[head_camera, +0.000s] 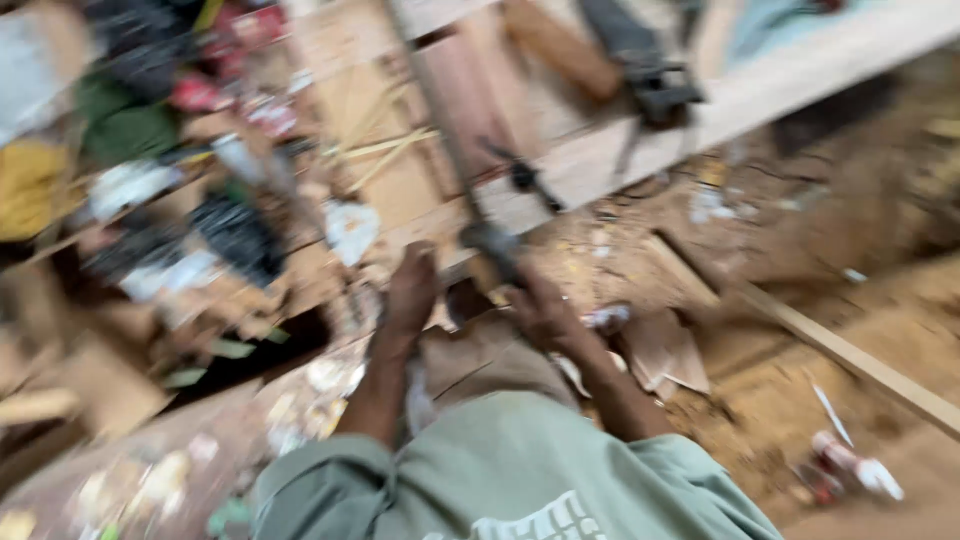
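Blurred view over a wooden workbench (600, 160), pale plank along its near edge. Right hand (540, 305), clenched around a dark tool handle (490, 240) at that near edge; long thin metal shaft rising from it. Left hand (412, 290), raised just beside, grip impossible to tell. One black clamp (655, 90) toward the far edge. Sawdust-covered floor (800, 380); one loose timber strip (830, 345).

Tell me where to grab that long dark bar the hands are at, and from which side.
Probably at its near end, where the right hand meets the bar, coming from below: the bar runs away up across the wooden bench, so only that end hangs free. The left hand is beside it. Blur hides the exact grip.
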